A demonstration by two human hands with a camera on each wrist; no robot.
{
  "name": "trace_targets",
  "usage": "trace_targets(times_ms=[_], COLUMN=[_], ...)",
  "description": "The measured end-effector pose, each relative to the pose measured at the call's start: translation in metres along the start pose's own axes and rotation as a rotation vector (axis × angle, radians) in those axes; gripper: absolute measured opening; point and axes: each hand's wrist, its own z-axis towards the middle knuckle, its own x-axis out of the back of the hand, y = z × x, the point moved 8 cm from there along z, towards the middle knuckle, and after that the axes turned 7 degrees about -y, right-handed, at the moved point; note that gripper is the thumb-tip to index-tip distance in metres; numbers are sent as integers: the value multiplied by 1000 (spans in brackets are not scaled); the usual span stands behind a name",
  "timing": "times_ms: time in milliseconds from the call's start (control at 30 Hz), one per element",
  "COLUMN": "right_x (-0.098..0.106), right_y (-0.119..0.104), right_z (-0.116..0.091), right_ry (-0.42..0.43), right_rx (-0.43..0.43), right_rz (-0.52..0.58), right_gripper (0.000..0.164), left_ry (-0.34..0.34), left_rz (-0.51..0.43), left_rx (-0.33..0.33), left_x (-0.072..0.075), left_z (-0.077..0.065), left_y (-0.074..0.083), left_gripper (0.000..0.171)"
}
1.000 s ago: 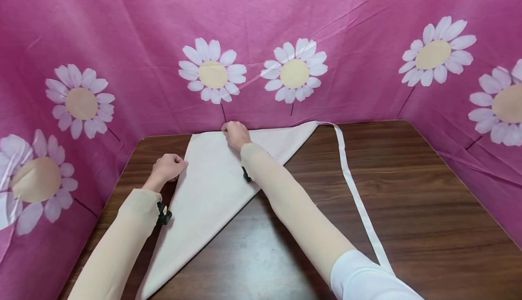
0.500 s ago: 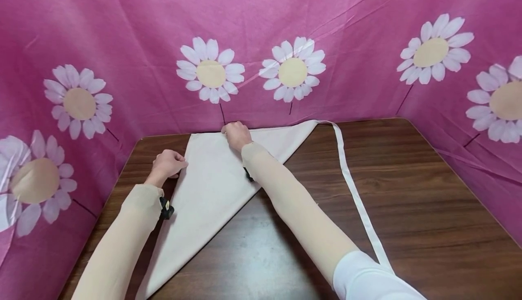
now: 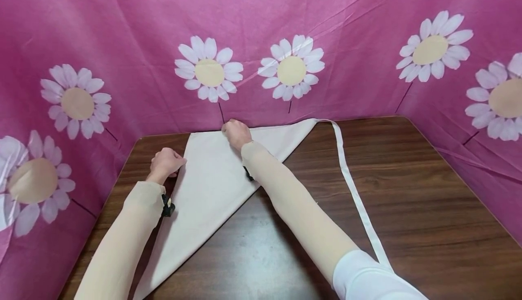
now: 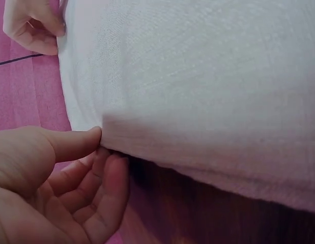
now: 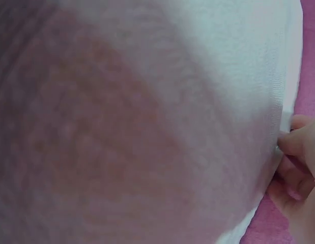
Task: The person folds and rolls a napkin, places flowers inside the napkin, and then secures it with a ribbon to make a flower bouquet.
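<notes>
Cloth (image 3: 208,182), off-white and lying as a triangle on the wood-grain table (image 3: 408,200), runs out of sight at its near corner in the head view. I can't follow the white strap (image 3: 356,195) from the cloth's far right corner to its end; it slips behind the white sleeve (image 3: 367,275). The right forearm (image 3: 299,207) hides part of the cloth's slanting edge, and the right-wrist view is mostly dim, blurred fabric. The left hand (image 3: 165,163) pinches the cloth's left edge, thumb on top, the index fingertip hard to make out, the other fingers bent below. The right hand (image 3: 238,134) reaches across the cloth, pinching its far edge beside the pink daisy curtain (image 3: 261,10), wrist over the fabric.
</notes>
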Motion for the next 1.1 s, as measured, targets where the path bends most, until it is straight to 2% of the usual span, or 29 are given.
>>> trace_targets(times_ms=[167, 300, 567, 867, 1100], right_x=[-1, -4, -9, -11, -11], right_y=[-1, -3, -6, -6, -8], right_z=[-1, -5, -11, -13, -16], right_ry=[-53, -92, -164, -181, -201], right_rx=[23, 49, 80, 89, 118], right_rz=[-13, -71, -132, -177, -207], right_gripper=[28, 29, 23, 22, 22], left_ry=[-47, -67, -48, -58, -60], left_rz=[38, 36, 9, 11, 65], left_rx=[43, 46, 29, 19, 4], left_x=[-3, -4, -3, -4, -3], left_z=[0, 0, -5, -5, -3], left_y=[-2, -2, 3, 3, 5], left_gripper=[30, 31, 28, 27, 32])
